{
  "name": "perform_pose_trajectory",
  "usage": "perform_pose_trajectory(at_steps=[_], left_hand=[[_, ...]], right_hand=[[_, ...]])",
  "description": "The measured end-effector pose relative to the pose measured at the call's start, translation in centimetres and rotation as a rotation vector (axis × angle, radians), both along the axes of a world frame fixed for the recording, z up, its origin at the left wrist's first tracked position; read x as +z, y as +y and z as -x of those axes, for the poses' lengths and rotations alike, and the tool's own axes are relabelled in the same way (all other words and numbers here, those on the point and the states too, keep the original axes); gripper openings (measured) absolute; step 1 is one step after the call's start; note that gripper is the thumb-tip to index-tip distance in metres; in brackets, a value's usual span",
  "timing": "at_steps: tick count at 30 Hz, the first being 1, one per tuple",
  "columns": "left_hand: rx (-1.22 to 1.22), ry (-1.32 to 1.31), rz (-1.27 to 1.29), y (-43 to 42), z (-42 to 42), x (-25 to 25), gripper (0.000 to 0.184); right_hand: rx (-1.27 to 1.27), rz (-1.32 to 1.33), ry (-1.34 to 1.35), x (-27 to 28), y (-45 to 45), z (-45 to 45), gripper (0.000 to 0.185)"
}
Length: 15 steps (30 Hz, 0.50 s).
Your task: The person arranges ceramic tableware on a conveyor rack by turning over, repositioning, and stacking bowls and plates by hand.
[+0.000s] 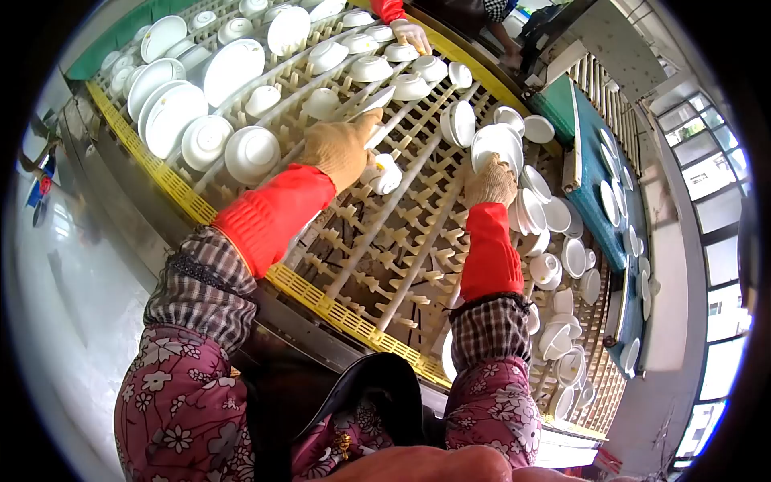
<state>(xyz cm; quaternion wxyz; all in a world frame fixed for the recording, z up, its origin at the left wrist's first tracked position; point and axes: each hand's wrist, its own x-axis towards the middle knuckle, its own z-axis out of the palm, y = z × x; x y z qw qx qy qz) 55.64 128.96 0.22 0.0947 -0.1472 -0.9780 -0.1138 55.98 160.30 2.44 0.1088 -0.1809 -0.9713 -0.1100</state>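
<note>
My left hand (341,151), in a tan work glove with a red cuff, is closed at the rim of a white plate (374,103) seen nearly edge-on. Just below its fingers a small white bowl (387,174) lies tilted on the pegs; whether the fingers touch it I cannot tell. My right hand (491,181), gloved alike, grips the near rim of a white bowl (496,145). Other white bowls (458,124) lean close beside it. Both hands are above a pegged conveyor (361,233) with pale rods.
Large white plates (234,72) and bowls stand along the left of the belt. More bowls (554,341) cluster at the right. Another person's gloved hand (411,35) reaches in at the top. A blue-green belt (598,173) carries dishes at the right. Yellow edging (353,323) borders the conveyor.
</note>
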Motion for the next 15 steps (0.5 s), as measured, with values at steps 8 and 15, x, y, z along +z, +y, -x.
perform_pose_trajectory(at_steps=[8, 15], left_hand=[[-0.114, 0.27, -0.042, -2.3, -0.6, 1.0, 0.068], [-0.614, 0.049, 0.301, -3.8, -14.0, 4.5, 0.094]], right_hand=[[0.351, 0.317, 0.1, -0.3, 3.3, -5.6, 0.043], [0.402, 0.74, 0.22, -0.1, 3.1, -9.9, 0.035]])
